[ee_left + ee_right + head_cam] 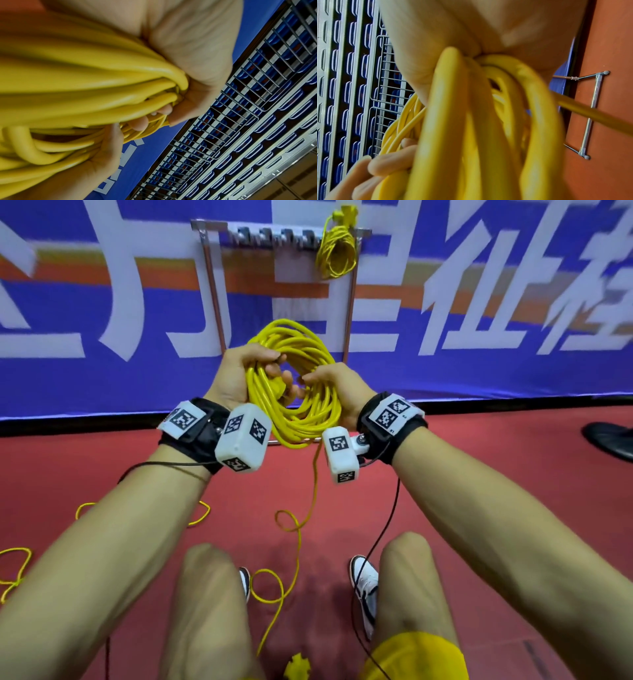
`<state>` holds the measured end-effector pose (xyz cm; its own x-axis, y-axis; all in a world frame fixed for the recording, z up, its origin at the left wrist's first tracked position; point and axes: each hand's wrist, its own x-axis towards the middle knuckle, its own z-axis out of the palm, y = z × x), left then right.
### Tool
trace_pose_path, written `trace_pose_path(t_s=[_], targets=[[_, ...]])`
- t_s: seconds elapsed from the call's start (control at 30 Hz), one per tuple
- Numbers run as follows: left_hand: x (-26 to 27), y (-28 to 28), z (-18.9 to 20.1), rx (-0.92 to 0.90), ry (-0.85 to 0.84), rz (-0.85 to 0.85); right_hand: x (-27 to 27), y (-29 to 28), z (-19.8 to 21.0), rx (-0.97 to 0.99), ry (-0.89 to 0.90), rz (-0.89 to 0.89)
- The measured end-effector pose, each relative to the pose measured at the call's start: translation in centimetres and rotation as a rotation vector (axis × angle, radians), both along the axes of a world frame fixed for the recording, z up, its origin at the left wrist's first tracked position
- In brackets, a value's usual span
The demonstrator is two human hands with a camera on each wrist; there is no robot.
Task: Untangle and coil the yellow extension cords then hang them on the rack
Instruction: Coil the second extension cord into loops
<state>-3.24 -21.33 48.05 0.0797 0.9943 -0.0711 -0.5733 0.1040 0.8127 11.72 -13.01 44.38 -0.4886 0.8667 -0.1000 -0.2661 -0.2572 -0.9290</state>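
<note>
- the left hand (pixel 236 373) wraps its fingers round the left side of the yellow coil (pixel 294 385), bunching many loops together; the left wrist view shows the strands squeezed in that fist.
- the right hand (pixel 337 386) grips the coil's right side, thumb and fingers curled over the loops, so both hands are clamped on the same bundle, close together at chest height.
- a loose tail (pixel 301 529) drops from the coil's bottom and snakes over the red floor (pixel 479 491) between the person's knees, ending near a yellow plug (pixel 297 669) at the frame's lower edge (so the coiling is probably not finished).
- the rack (pixel 281 234) stands straight ahead and above the hands, its hook bar running left to right; one coiled cord (pixel 337 251) already hangs at its right end.
- the free hooks lie up and a little left of the held coil, roughly nearer the left hand, i judge.
- more yellow cord (pixel 15 573) lies on the floor at far left.
</note>
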Motion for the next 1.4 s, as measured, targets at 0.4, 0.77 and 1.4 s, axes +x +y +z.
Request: trace_pose_path(t_s=[0.4, 0.77, 1.4], targets=[[-1.7, -1.2, -0.5, 0.227, -0.123, -0.303, -0.6, -0.4, 1.0, 0.043, 0.066, 0.119], [-0.1, -1.5, -0.1, 0.202, -0.384, -0.050, -0.1, -0.9, -1.0, 0.029, 0.142, 0.291], [-1.9, 4.4, -1.8, 0.297, 0.091, 0.789, 1.0, -3.3, -10.0, 0.705, -0.938, 0.079]])
